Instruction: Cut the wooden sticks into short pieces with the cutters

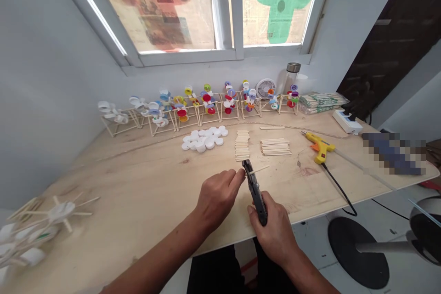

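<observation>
My left hand (217,195) pinches a thin wooden stick (262,169) between thumb and fingers, above the near part of the wooden table. My right hand (277,229) is wrapped round the handles of dark grey pliers (255,193). The head of the pliers points away from me, and the stick crosses it, its free end sticking out to the right. Whether the jaws bite into the wood cannot be made out. Just beyond my hands lie two piles of cut sticks, a left pile (242,147) and a right pile (275,147), with white bottle caps (203,139) to their left.
A yellow glue gun (322,147) with its cable lies at right, near a power strip (347,121). Stick frames with coloured caps (207,101) line the wall, beside a small fan (265,88) and a bottle (292,78). A spoked cap wheel (62,212) lies at left.
</observation>
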A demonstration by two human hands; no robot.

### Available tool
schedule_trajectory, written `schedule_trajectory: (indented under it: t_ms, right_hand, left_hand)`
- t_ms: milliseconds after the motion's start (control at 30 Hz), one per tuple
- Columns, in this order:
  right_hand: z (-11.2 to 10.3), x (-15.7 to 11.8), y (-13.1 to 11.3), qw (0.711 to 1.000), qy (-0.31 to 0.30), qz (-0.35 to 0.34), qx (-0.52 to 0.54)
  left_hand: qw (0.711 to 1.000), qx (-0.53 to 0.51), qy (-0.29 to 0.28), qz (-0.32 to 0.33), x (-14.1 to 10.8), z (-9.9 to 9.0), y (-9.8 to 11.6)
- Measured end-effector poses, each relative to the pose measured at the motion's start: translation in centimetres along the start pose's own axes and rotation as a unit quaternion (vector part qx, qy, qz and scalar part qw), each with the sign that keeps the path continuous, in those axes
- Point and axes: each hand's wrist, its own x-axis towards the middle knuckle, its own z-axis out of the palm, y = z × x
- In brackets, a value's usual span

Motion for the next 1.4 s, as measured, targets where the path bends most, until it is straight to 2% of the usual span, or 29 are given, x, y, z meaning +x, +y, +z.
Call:
schedule_trajectory:
  t_ms: [133, 367, 633, 767, 867, 967, 1100, 1233, 1400]
  right_hand:
    - [-0.3, -0.4, -0.2, 0.999, -0.01, -0.008, 0.03]
    - [-0.9, -1.2, -0.2, 0.999, -0.017, -0.024, 0.035]
    - [-1.4, -1.7, -0.1, 0.999, 0.001, -0.053, 0.001]
    - [-1.7, -1.8, -0.2, 0.998, 0.002, -0.062, 0.0]
    - [-1.9, -1.8, -0.2, 0.997, 0.002, -0.072, 0.004]
    - [-1.8, -1.9, -0.1, 0.996, 0.006, -0.084, 0.003]
    - [-1.8, -2.0, 0.0, 0.996, 0.003, -0.093, 0.004]
    - [-1.9, -2.1, 0.0, 0.995, -0.003, -0.099, 0.011]
    - [-2.1, -2.0, -0.1, 0.994, -0.007, -0.109, 0.007]
  left_hand:
    - [0.999, 0.025, 0.014, 0.038, -0.2, -0.4, 0.0]
    - [0.994, -0.096, -0.034, 0.026, -0.3, -1.1, 0.0]
    - [0.984, -0.172, -0.044, 0.026, -0.2, -2.1, 0.4]
    - [0.973, -0.221, -0.055, 0.018, -0.1, -2.7, 0.5]
    - [0.957, -0.276, -0.085, -0.002, 0.2, -3.3, 0.4]
    - [0.926, -0.349, -0.139, -0.029, 0.6, -4.1, 0.2]
    - [0.868, -0.444, -0.212, -0.073, 1.2, -5.0, -0.2]
    - [0.791, -0.537, -0.272, -0.107, 1.7, -5.3, -0.9]
    - [0.695, -0.621, -0.336, -0.135, 1.7, -4.8, -1.8]
